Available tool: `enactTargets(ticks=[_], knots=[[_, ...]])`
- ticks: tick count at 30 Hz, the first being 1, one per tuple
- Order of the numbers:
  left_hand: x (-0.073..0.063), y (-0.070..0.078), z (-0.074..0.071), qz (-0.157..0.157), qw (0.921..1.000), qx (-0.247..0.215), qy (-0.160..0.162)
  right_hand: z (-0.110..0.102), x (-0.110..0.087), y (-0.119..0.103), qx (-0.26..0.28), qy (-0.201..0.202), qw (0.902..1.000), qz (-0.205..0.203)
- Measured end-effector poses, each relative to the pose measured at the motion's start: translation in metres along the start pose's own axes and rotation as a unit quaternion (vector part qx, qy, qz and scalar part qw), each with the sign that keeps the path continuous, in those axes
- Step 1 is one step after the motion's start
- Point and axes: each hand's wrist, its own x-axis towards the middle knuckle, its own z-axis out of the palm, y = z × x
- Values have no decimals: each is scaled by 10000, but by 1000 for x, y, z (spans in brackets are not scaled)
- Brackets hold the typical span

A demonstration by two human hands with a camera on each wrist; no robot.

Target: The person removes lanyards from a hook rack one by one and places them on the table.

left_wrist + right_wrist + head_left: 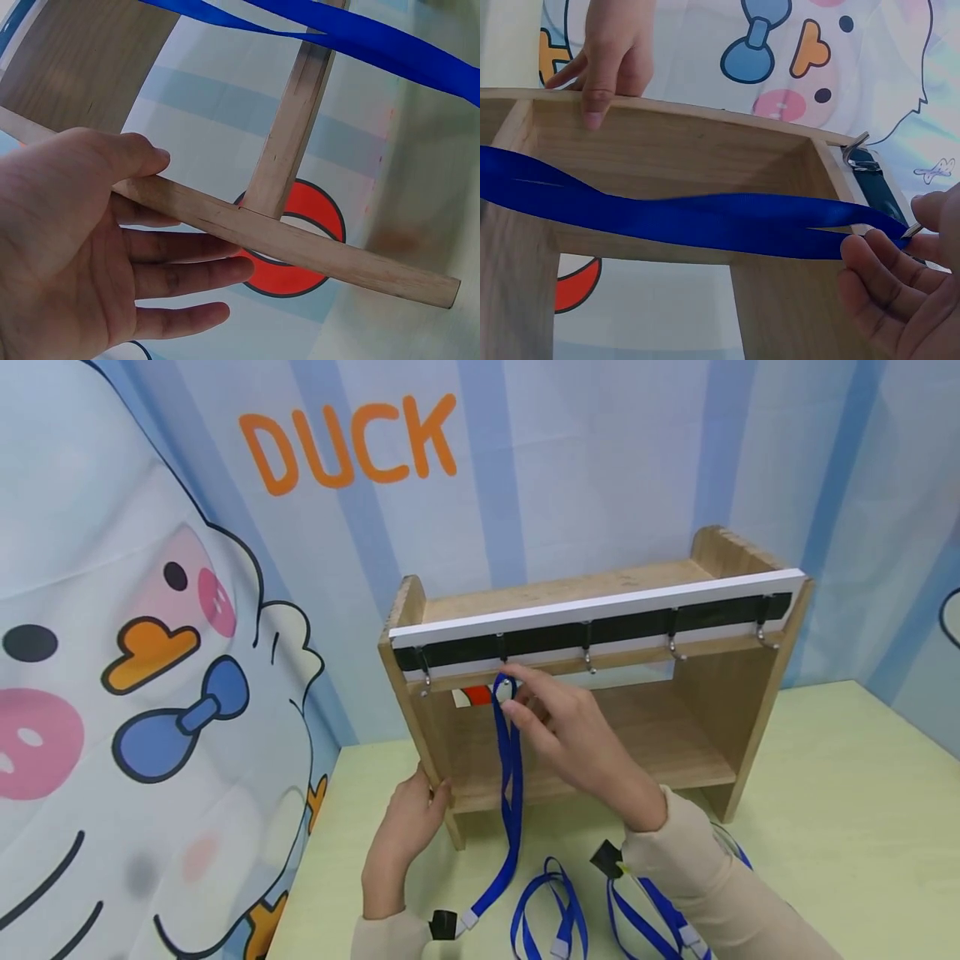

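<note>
A blue lanyard [511, 777] hangs down in front of a wooden shelf [705, 727], its top loop right at the second hook from the left. My right hand [573, 735] pinches that loop, with thumb and fingertips close about the hook tip in the right wrist view. The lanyard's lower end, with a white buckle and black clip [443, 925], reaches the table. My left hand [408, 818] holds the shelf's left side panel [202, 208], thumb on one side and fingers on the other.
A black strip [630, 627] on the shelf's white front board carries several metal hooks. Another blue lanyard [525, 906] lies on the pale green table [847, 860], and more blue lanyard [652, 927] lies beside my right sleeve. A duck-printed cloth [600, 460] hangs behind.
</note>
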Motion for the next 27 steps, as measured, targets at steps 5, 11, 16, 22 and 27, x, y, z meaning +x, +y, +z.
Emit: enactTargets(ticks=[5,11,16,22,27], knots=[[2,2,0,-13,10000,-67,32,-2,9,-2,-124,230,9993,-259],[3,1,-2,8,10000,-35,61,-3,20,-8,-112,423,9979,-473],[1,-2,-1,16,10000,-51,13,-2,21,-12,-185,422,9974,-549],[0,-2,0,-69,9999,-108,-10,-3,16,-15,-291,451,9964,-664],[0,-1,1,-102,9999,-87,-22,0,11,-19,-176,385,9960,-783]])
